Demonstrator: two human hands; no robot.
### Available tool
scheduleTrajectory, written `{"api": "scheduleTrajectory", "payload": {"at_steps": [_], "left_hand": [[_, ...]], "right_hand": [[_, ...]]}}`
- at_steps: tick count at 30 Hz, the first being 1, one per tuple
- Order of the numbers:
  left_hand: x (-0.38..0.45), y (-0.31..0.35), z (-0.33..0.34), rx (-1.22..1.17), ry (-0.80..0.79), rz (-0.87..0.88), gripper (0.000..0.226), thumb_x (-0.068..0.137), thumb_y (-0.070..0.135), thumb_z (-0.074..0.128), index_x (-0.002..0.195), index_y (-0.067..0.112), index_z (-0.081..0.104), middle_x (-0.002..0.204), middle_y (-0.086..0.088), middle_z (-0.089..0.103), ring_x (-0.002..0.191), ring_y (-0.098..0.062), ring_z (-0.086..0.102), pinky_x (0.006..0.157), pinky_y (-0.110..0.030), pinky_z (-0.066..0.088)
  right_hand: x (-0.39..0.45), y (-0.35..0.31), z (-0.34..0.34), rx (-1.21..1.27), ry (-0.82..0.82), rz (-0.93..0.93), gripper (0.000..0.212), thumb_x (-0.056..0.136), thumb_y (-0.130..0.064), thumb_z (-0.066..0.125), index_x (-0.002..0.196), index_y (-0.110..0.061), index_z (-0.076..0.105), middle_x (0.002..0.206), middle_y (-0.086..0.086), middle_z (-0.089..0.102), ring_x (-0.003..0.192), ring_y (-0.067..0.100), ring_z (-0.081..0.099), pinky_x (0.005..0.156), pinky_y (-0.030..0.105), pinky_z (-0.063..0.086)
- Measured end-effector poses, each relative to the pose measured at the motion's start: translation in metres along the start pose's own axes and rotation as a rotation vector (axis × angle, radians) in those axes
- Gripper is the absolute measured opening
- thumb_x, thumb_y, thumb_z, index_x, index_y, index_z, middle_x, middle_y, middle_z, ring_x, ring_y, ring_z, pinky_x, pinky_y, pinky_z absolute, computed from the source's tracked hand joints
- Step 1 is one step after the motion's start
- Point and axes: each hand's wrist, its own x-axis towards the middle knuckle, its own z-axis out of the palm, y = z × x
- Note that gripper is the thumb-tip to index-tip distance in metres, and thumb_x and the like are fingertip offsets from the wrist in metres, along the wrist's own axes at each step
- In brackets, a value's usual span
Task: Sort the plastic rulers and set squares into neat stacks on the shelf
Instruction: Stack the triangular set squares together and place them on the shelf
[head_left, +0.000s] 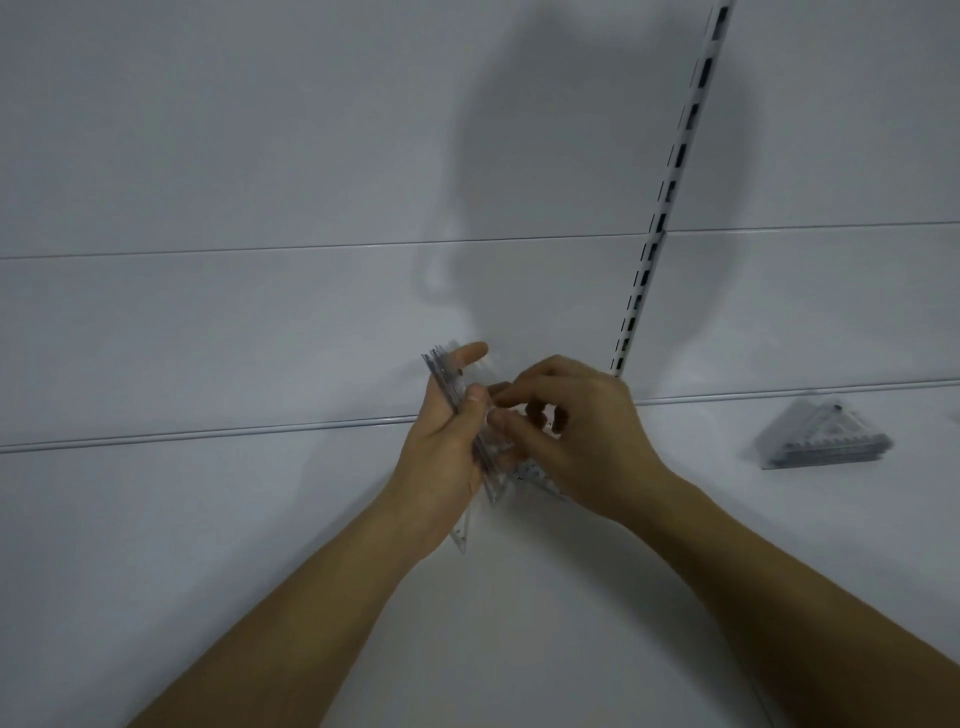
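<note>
We see both hands meet over the white shelf (260, 519), near its back edge where it joins the wall panel (260, 156). The left hand (447, 457) grasps a bundle of clear plastic rulers (441, 374) held on edge, thumb pressed along one side and fingers behind; the bundle sticks out above the index finger and below the heel of the palm. The right hand (576, 436) has its fingers curled and pinches at the clear pieces just beside the left thumb (exactly which piece it holds we cannot tell). More clear plastic shows under the right hand, its shape too blurred to name.

Well apart, to the right, a stack of set squares (823, 436) lies flat on the shelf, close to the back edge. A slotted metal upright (670, 171) runs up the wall between the hands and that stack. Bare shelf spreads to the left of the hands and in front of them; between the hands and the stack the surface is open too.

The forearms are cut off by the lower edge of the view, and the markings on the plastic are unreadable.
</note>
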Motion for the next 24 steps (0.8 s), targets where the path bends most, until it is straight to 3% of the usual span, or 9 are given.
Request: {"api": "scheduleTrajectory", "payload": {"at_steps": [4,6,9,11,14,17,20,24], "left_hand": [[0.003,0.001,-0.004,0.021,0.01,0.034,0.036,0.099,0.033,0.047,0.132,0.024,0.054,0.136,-0.029,0.051,0.096,-0.032,0.062,0.08,-0.047,0.052],[0.004,0.001,-0.006,0.024,0.0,0.04,0.031,0.097,0.037,0.054,0.125,0.025,0.057,0.136,-0.03,0.05,0.096,-0.032,0.061,0.08,-0.049,0.049],[0.004,0.003,-0.007,-0.01,0.015,0.04,0.026,0.096,0.036,0.057,0.12,0.025,0.058,0.129,-0.031,0.053,0.084,-0.026,0.057,0.065,-0.039,0.047],[0.005,0.007,-0.007,-0.084,0.052,0.01,0.028,0.091,0.037,0.058,0.116,0.024,0.06,0.122,-0.024,0.057,0.075,-0.02,0.053,0.056,-0.031,0.045],[0.005,0.013,-0.009,-0.127,0.08,0.002,0.017,0.089,0.037,0.06,0.103,0.027,0.061,0.117,-0.018,0.062,0.068,-0.017,0.051,0.05,-0.027,0.042],[0.006,0.014,-0.01,-0.113,0.101,0.009,0.008,0.098,0.032,0.054,0.1,0.026,0.059,0.114,-0.02,0.063,0.06,-0.015,0.047,0.046,-0.025,0.039],[0.006,0.012,-0.012,-0.059,0.149,0.023,0.012,0.105,0.023,0.046,0.106,0.023,0.058,0.111,-0.021,0.062,0.054,-0.014,0.044,0.045,-0.025,0.039],[0.005,0.013,-0.011,-0.049,0.191,0.009,0.014,0.106,0.022,0.045,0.106,0.021,0.058,0.105,-0.018,0.063,0.052,-0.014,0.044,0.043,-0.024,0.039]], "right_hand": [[0.0,0.007,-0.003,0.004,-0.132,-0.025,0.016,0.095,-0.028,0.065,0.101,-0.024,0.079,0.099,-0.01,0.066,0.095,0.006,0.054,0.083,0.015,0.038],[0.001,0.01,-0.007,0.032,-0.15,-0.014,0.016,0.095,-0.029,0.066,0.106,-0.027,0.078,0.101,-0.01,0.066,0.096,0.008,0.056,0.083,0.017,0.041],[0.004,0.014,-0.013,0.048,-0.116,0.058,0.017,0.098,-0.026,0.062,0.109,-0.035,0.072,0.098,-0.012,0.065,0.089,0.005,0.058,0.073,0.015,0.041],[0.006,0.021,-0.019,-0.019,-0.092,0.128,0.017,0.099,-0.028,0.06,0.113,-0.031,0.069,0.099,-0.011,0.065,0.086,0.004,0.057,0.071,0.02,0.044],[0.006,0.032,-0.025,-0.201,-0.281,0.275,0.033,0.095,-0.041,0.064,0.123,-0.024,0.066,0.11,-0.005,0.065,0.093,0.009,0.057,0.086,0.031,0.05],[0.006,0.035,-0.025,-0.285,-0.489,0.384,0.048,0.089,-0.049,0.069,0.123,-0.015,0.066,0.116,0.002,0.067,0.097,0.019,0.061,0.089,0.033,0.05],[0.005,0.038,-0.023,-0.249,-0.472,0.412,0.053,0.087,-0.044,0.074,0.131,-0.018,0.062,0.119,0.0,0.067,0.092,0.013,0.058,0.086,0.024,0.047],[0.005,0.043,-0.024,-0.235,-0.408,0.36,0.023,0.095,-0.031,0.067,0.113,-0.019,0.074,0.106,-0.004,0.073,0.075,0.004,0.059,0.069,0.007,0.042]]}}
